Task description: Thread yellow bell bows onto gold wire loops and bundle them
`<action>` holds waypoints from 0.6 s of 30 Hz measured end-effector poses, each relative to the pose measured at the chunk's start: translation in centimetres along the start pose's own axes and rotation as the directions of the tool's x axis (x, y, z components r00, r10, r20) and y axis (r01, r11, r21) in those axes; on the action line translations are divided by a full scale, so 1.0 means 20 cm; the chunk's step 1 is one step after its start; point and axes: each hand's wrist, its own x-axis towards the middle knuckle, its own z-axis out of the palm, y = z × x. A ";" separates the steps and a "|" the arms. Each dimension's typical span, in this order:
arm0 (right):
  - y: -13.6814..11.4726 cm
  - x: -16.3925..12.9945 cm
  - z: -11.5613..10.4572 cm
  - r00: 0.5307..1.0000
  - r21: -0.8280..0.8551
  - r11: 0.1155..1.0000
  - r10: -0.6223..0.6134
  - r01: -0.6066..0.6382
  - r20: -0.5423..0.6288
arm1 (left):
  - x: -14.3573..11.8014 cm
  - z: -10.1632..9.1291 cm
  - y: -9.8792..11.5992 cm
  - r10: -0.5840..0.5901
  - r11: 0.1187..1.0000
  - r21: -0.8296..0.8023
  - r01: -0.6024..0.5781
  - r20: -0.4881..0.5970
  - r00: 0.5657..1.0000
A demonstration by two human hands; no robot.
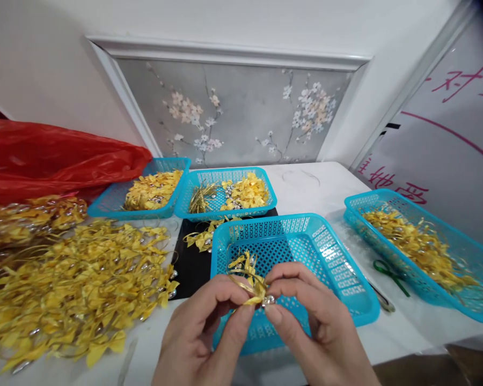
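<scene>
Above the front blue basket point(346, 268), my left hand point(209, 327) pinches a yellow ribbon bow point(254, 301) between thumb and forefinger. My right hand point(312, 321) has its thumb and forefinger closed on the silvery bell-like bead point(268, 301) at the same bow's end. Both hands meet at this one small piece, and the fingertips hide part of it. Thin gold ties point(241, 282) stick up from it. Several finished-looking yellow bows point(245, 262) lie in the left part of the basket behind my fingers.
A large heap of yellow bows point(76, 284) covers the table's left side, beside a red plastic bag point(56, 161). Blue baskets with bows stand at the back left point(177, 182), back middle point(271, 193) and right point(386, 195). Green-handled scissors point(390, 276) lie near the right basket.
</scene>
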 end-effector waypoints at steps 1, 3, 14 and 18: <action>0.00 0.00 0.00 0.999 0.057 0.998 0.030 -0.031 0.014 | 0.00 0.00 0.01 -0.049 0.998 -0.044 0.049 0.001 0.999; -0.01 0.01 0.01 0.997 0.162 0.984 0.072 -0.073 0.012 | 0.00 0.01 0.01 -0.141 0.982 -0.130 0.139 -0.009 0.990; -0.04 0.00 0.02 0.995 0.108 0.990 0.096 -0.095 0.001 | 0.00 0.02 -0.01 -0.001 1.000 0.007 0.001 -0.018 1.000; -0.01 -0.01 0.02 0.961 0.367 0.890 0.271 -0.271 0.053 | -0.01 0.03 -0.01 0.057 0.996 0.065 -0.054 -0.045 0.997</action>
